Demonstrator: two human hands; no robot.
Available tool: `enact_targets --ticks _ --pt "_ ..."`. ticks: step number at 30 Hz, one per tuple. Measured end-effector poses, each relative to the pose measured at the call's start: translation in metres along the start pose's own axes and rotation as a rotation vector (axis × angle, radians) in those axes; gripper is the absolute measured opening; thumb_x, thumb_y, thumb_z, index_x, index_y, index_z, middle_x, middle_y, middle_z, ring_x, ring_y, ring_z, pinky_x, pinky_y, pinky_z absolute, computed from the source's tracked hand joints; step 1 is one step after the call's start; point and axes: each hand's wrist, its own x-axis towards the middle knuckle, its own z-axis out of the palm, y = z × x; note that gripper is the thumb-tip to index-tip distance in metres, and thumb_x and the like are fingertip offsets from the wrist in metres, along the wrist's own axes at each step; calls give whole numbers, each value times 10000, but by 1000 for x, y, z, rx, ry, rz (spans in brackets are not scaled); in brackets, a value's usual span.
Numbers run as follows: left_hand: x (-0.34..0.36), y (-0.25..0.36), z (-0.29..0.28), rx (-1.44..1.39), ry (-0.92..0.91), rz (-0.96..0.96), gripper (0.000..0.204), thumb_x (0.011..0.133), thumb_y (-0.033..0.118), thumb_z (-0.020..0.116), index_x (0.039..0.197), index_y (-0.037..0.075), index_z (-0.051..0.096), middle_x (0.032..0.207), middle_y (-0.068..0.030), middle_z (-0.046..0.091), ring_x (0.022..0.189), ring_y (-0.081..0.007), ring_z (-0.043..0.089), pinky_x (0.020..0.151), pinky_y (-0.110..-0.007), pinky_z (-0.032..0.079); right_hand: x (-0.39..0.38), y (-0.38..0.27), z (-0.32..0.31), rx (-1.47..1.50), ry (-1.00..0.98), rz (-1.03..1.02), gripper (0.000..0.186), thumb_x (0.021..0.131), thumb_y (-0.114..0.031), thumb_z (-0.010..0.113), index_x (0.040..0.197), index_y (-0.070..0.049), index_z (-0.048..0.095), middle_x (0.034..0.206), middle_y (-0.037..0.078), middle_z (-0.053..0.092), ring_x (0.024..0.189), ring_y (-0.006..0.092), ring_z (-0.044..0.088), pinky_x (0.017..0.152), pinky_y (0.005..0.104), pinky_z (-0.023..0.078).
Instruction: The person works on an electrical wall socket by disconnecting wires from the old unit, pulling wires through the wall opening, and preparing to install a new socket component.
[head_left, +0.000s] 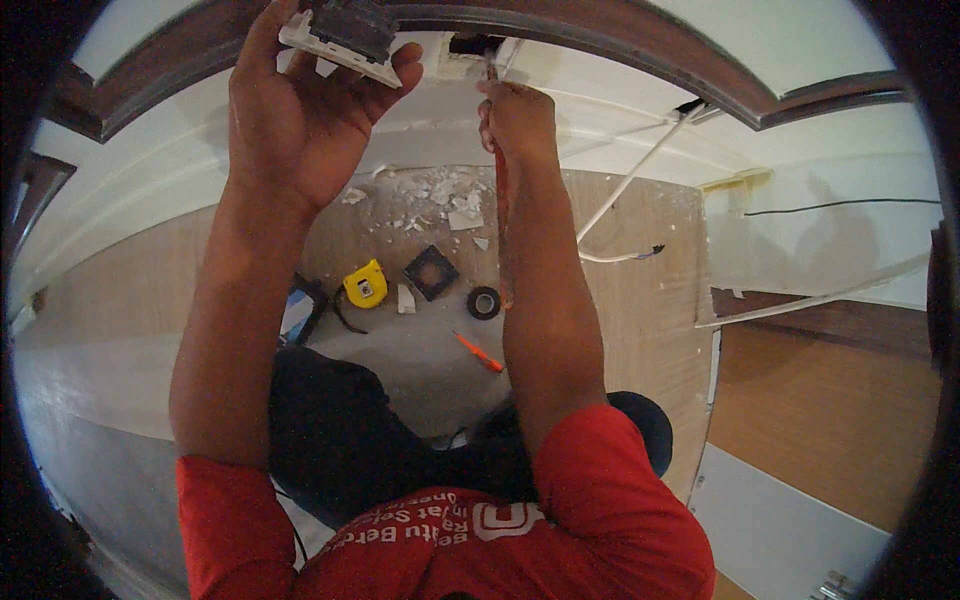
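Observation:
Up at the top of the head view, my left hand (300, 130) grips a switch or socket fitting (345, 40) with a white frame and a dark back. My right hand (515, 120) is closed round a long, narrow orange-brown tool (501, 210), its upper end at a rough square wall opening (470, 46); my forearm partly hides the tool. Below lie a yellow tape measure (365, 285), a dark square plate (431, 272), a black tape roll (483, 302) and an orange screwdriver (478, 352).
White debris (465, 218) litters the wooden surface (640, 350) where I sit. A white cable (630, 180) hangs from a second opening at right, near a thin black wire (840, 203). Dark wooden trim (640, 35) runs above. A blue-and-dark item (298, 315) is half hidden by my left arm.

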Motion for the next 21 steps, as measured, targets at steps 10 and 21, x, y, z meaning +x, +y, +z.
enact_targets --ticks 10,21 --pt "0 5 -11 37 81 32 414 942 461 605 997 56 670 819 -117 703 763 -313 715 673 -417 617 10 11 13 36 23 -37 161 910 -134 616 932 23 644 576 44 516 401 140 460 360 304 353" --pt "16 10 -43 -46 -160 -90 484 951 402 604 1275 46 549 1193 -197 637 1108 -420 617 967 -518 531 51 23 -4 -177 32 -316 163 912 -129 612 874 26 644 586 50 519 403 131 453 361 291 334"
